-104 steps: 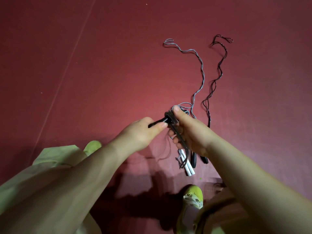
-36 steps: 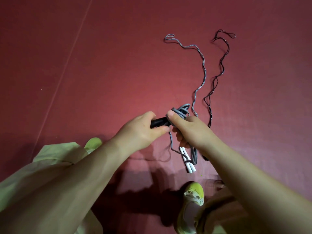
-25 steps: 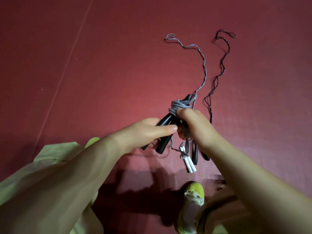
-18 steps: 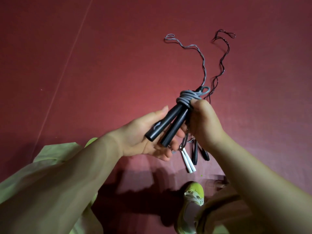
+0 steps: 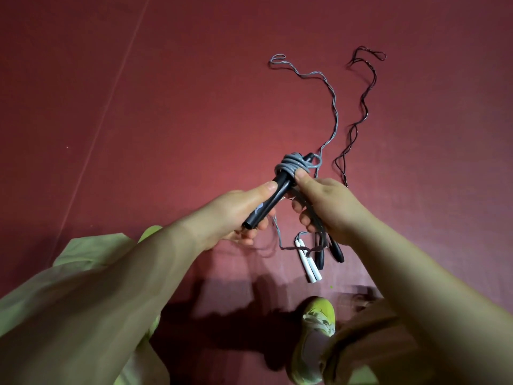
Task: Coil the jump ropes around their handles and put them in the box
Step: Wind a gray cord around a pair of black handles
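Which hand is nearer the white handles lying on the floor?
Right. The right hand is just above the white handles, its lower fingers close to their top end. The left hand is up and to their left, gripping the black handles.

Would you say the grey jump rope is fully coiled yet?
Partly: several grey rope turns wrap the black handles, but a long tail lies on the floor.
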Motion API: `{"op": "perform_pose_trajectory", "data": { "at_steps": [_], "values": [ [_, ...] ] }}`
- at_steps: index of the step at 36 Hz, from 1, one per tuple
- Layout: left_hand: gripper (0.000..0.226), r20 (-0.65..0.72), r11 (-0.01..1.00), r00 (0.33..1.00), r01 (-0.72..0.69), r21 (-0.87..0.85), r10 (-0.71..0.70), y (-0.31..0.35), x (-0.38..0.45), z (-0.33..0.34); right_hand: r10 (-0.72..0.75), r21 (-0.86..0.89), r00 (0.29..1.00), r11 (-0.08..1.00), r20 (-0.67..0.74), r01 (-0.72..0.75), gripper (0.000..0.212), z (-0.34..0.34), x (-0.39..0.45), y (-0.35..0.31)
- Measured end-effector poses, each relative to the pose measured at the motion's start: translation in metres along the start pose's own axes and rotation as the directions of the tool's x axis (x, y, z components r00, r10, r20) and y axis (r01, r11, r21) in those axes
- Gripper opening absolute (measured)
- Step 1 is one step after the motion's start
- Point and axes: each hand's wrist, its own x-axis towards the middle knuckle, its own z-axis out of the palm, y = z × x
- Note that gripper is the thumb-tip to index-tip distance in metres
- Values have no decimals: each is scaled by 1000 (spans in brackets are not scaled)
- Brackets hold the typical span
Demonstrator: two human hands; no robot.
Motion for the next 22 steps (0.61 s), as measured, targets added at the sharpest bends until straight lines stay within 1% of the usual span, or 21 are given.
{"op": "perform_pose_trajectory", "data": {
  "at_steps": [5,8,10,12,14,19,22],
  "values": [
    [46,-74,998,997,-19,67,24,-2,5,-2,36,-30,997,999,-72,-38,46,1,2,3],
    [43,-126,988,990,-39,150,58,-3,9,-3,71,-61,992,995,-103,-78,47,2,3,7],
    [47,-151,976,984,-64,210,98,-6,10,-5,78,-70,991,994,-111,-86,47,3,3,8],
    [49,-184,951,970,-101,292,159,-8,13,-8,68,-62,992,995,-107,-75,47,5,4,9],
    [48,-226,923,953,-105,370,199,-10,14,-11,53,-46,995,997,-89,-58,46,7,4,10],
    [41,-285,885,923,-110,452,260,-13,13,-14,48,-40,997,998,-61,-51,44,10,2,8],
    [39,-306,841,898,-117,528,317,-12,10,-11,32,-62,998,997,-61,-36,51,9,2,9]
  ]
}}
